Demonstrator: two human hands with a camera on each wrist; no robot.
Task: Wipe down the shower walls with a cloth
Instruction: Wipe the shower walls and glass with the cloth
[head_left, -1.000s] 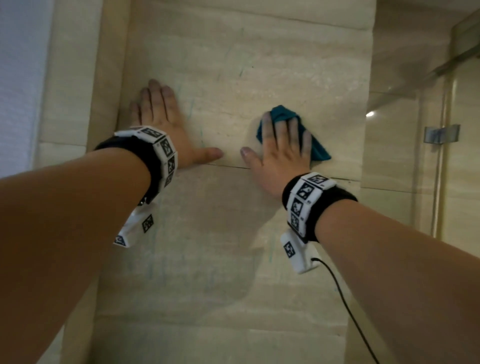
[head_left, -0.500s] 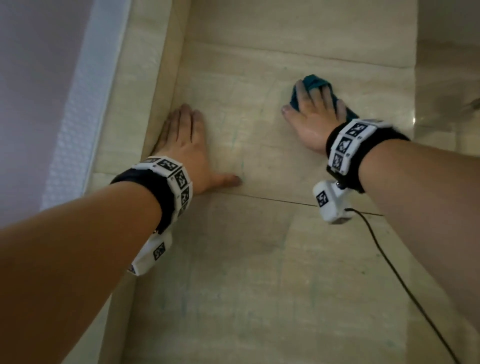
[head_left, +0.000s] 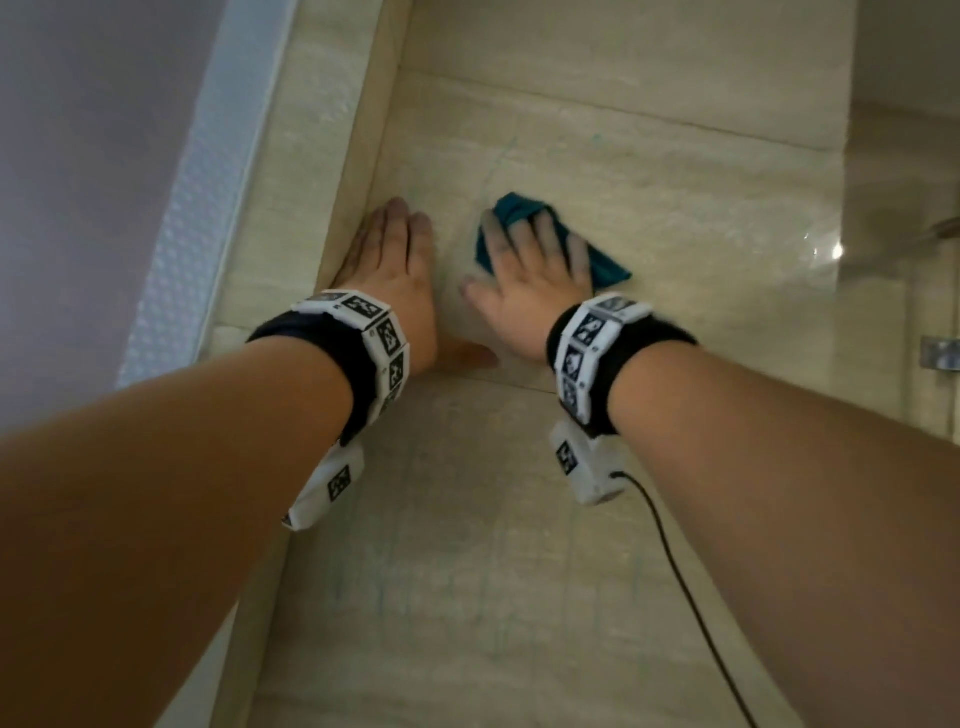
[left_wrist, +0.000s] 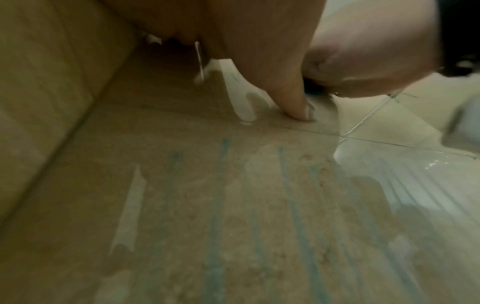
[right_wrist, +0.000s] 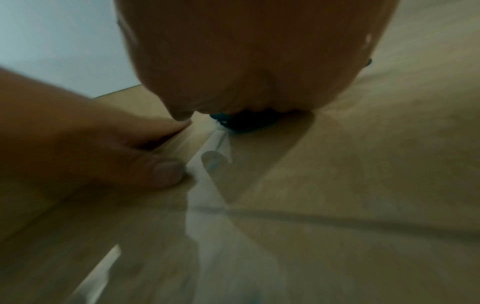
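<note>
No words, numbers or brands can be read anywhere; the wrist bands (head_left: 382, 338) carry only black-and-white square marker patterns, not legible text.

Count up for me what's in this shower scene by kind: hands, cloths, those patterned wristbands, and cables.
Hands: 2, the left hand flat on the beige tiled wall and the right hand pressing the cloth
Cloths: 1, a teal cloth
Patterned wristbands: 2, left and right
Cables: 1, a black cable
Total: 6
</note>
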